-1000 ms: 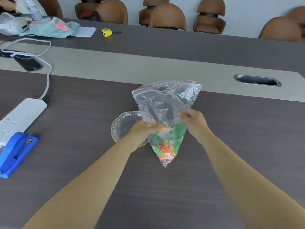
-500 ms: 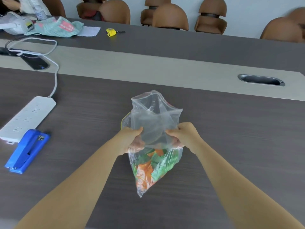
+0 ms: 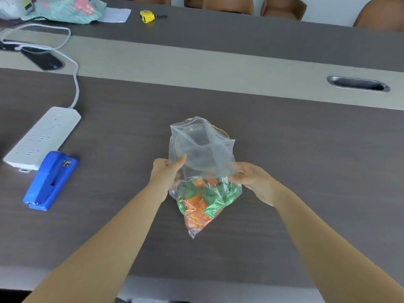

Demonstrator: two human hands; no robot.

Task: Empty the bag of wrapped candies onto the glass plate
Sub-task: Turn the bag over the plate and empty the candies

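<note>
A clear plastic zip bag (image 3: pixel 202 149) stands in the middle of the dark table, its lower part full of green and orange wrapped candies (image 3: pixel 203 200). My left hand (image 3: pixel 167 171) pinches the bag's left side and my right hand (image 3: pixel 251 178) pinches its right side, both at mid-height above the candies. The bag's mouth points away from me and lies over the glass plate (image 3: pixel 225 133), whose yellow-tinted rim shows through and past the plastic. Most of the plate is hidden behind the bag.
A blue stapler (image 3: pixel 51 180) and a white power strip (image 3: pixel 43 138) with its cable lie at the left. A black phone (image 3: pixel 42 59), a yellow tape measure (image 3: pixel 147 16) and a green packet (image 3: pixel 67 8) sit further back. A metal cable slot (image 3: pixel 358 84) is at the right.
The bag has come down and closer to me, and its mouth has tipped forward over the plate. Both hands kept their hold on its sides.
</note>
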